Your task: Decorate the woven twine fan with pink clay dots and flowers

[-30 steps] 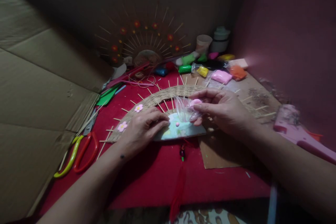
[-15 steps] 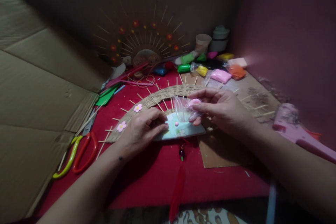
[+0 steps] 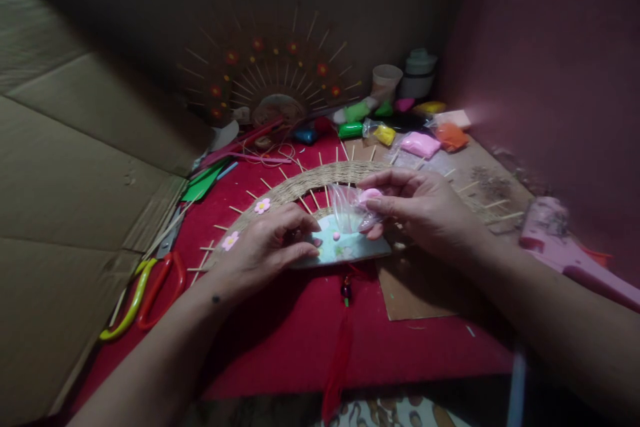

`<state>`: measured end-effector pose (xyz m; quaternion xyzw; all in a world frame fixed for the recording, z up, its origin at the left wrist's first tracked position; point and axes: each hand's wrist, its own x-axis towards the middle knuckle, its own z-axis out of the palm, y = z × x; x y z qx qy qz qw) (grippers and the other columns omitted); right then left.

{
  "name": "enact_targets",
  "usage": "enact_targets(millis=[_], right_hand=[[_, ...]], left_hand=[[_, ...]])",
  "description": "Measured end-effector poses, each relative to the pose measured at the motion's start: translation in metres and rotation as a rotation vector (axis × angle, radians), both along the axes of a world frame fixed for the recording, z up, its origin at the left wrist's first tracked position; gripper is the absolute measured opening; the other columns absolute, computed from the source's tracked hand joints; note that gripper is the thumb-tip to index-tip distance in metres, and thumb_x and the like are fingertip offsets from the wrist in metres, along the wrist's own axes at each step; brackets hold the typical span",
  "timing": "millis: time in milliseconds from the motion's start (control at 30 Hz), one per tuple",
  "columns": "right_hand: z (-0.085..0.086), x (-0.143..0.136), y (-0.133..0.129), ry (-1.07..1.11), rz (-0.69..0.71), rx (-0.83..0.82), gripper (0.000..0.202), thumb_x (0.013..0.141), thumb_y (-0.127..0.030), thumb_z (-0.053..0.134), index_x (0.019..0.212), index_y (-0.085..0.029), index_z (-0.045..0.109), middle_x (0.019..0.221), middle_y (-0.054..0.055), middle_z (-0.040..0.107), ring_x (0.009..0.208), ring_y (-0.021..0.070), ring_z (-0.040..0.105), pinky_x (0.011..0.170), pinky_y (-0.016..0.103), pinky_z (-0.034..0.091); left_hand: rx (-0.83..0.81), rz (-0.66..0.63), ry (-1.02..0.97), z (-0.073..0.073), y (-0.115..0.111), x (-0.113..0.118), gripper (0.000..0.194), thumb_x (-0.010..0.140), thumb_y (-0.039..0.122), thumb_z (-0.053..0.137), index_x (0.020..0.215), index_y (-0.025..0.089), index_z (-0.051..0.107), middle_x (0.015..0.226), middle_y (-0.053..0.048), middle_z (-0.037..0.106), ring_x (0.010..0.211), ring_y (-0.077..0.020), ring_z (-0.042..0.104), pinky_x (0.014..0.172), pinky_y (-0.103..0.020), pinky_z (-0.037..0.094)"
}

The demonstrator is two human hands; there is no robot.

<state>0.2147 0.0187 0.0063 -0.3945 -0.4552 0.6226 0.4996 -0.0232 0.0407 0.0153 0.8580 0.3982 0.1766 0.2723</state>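
A half-round fan of woven straw (image 3: pixel 307 181) on thin sticks lies on the red cloth, with two pink clay flowers (image 3: pixel 262 205) on its left side. At its base is a light blue patterned panel (image 3: pixel 353 248). A small pink ball (image 3: pixel 337 236) sits on this panel. My left hand (image 3: pixel 280 237) is over the panel's left end, thumb and fingertips apart, with another small pink bit (image 3: pixel 317 242) between them on the panel. Above the panel's right part, my right hand (image 3: pixel 415 203) pinches a clear plastic bag (image 3: pixel 343 207) with pink clay (image 3: pixel 370 197) in it.
Scissors (image 3: pixel 163 290) with red and yellow handles lie at left beside a cardboard wall (image 3: pixel 75 180). Several coloured clay packets (image 3: pixel 421 145) sit behind the fan. A pink glue gun (image 3: pixel 565 247) rests at right. A red tassel (image 3: pixel 337 360) hangs from the panel. Another decorated fan (image 3: pixel 277 107) stands behind.
My left thumb and fingers have parted and drawn slightly left, showing a small pink bit on the panel. My right hand with the bag is nearly still.
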Motion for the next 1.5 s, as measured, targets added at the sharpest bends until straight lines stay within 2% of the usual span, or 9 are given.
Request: enact_targets(millis=[233,600,767,933,1133,1233,1367,1433,1500], right_hand=[[0.001,-0.005,-0.003,-0.043,0.005,-0.017,0.021,0.072,-0.025,0.073,0.09,-0.019,0.065,0.064,-0.001,0.067,0.051,0.013,0.066,0.046,0.021,0.053],[0.0,-0.013,-0.009,-0.095,0.009,0.062,0.021,0.074,-0.025,0.071,0.093,-0.019,0.064,0.082,-0.001,0.067,0.053,0.0104,0.065,0.051,0.023,0.056],[-0.004,-0.013,-0.008,-0.086,0.023,0.062,0.02,0.075,-0.024,0.071,0.093,-0.02,0.065,0.081,-0.001,0.068,0.054,0.0107,0.066,0.052,0.023,0.058],[-0.004,-0.015,-0.009,-0.076,0.037,0.03,0.021,0.075,-0.025,0.071,0.094,-0.02,0.065,0.081,-0.001,0.068,0.055,0.0114,0.067,0.054,0.024,0.059],[-0.001,-0.017,-0.011,-0.084,0.078,0.009,0.02,0.076,-0.02,0.07,0.094,-0.018,0.065,0.078,-0.002,0.067,0.059,0.01,0.066,0.059,0.024,0.059],[0.002,-0.016,-0.011,-0.143,0.084,0.048,0.015,0.078,-0.018,0.067,0.093,-0.017,0.066,0.08,-0.001,0.068,0.062,0.0092,0.065,0.059,0.021,0.058],[0.004,-0.015,-0.012,-0.191,0.062,0.072,0.011,0.082,-0.02,0.063,0.092,-0.018,0.066,0.08,-0.002,0.068,0.056,0.009,0.065,0.052,0.02,0.056],[0.003,-0.015,-0.012,-0.163,0.082,0.051,0.011,0.081,-0.02,0.063,0.092,-0.018,0.066,0.079,-0.002,0.068,0.055,0.0097,0.066,0.052,0.021,0.057],[0.001,-0.016,-0.013,-0.116,0.117,0.019,0.013,0.08,-0.019,0.063,0.093,-0.017,0.064,0.076,-0.001,0.068,0.055,0.0105,0.066,0.053,0.022,0.058]], left_hand=[[-0.027,0.249,-0.365,0.007,-0.013,0.003,0.007,0.082,0.026,0.064,0.083,0.021,0.068,0.082,-0.002,0.065,0.078,-0.0143,0.06,0.068,-0.026,0.049],[-0.107,0.31,-0.522,0.008,-0.028,0.023,0.009,0.073,0.019,0.071,0.079,0.018,0.066,0.076,0.0,0.065,0.066,-0.0105,0.059,0.058,-0.02,0.049],[-0.06,0.324,-0.453,0.006,-0.028,0.024,0.008,0.076,0.019,0.067,0.083,0.017,0.066,0.076,-0.001,0.065,0.066,-0.0114,0.059,0.059,-0.022,0.048],[0.118,0.334,-0.347,0.003,-0.028,0.024,0.004,0.079,0.017,0.064,0.078,0.017,0.068,0.075,0.0,0.066,0.067,-0.0105,0.059,0.062,-0.023,0.046],[0.178,0.118,-0.343,0.002,-0.028,0.023,0.015,0.078,0.009,0.062,0.085,0.02,0.069,0.086,0.001,0.07,0.08,-0.0114,0.063,0.071,-0.022,0.05],[0.248,0.094,-0.248,0.003,-0.029,0.025,0.021,0.077,0.002,0.057,0.086,0.018,0.067,0.084,0.0,0.071,0.077,-0.0115,0.064,0.071,-0.022,0.05],[0.343,0.188,-0.235,0.002,-0.03,0.027,0.011,0.082,0.011,0.058,0.083,0.018,0.067,0.081,-0.002,0.071,0.073,-0.0119,0.064,0.067,-0.022,0.05],[0.391,0.181,-0.229,0.001,-0.03,0.026,0.007,0.083,0.019,0.061,0.077,0.018,0.066,0.073,0.0,0.069,0.065,-0.011,0.061,0.062,-0.022,0.048],[0.452,0.144,-0.203,-0.001,-0.028,0.024,0.014,0.084,0.024,0.061,0.072,0.018,0.066,0.065,0.001,0.066,0.058,-0.01,0.057,0.057,-0.021,0.046]])
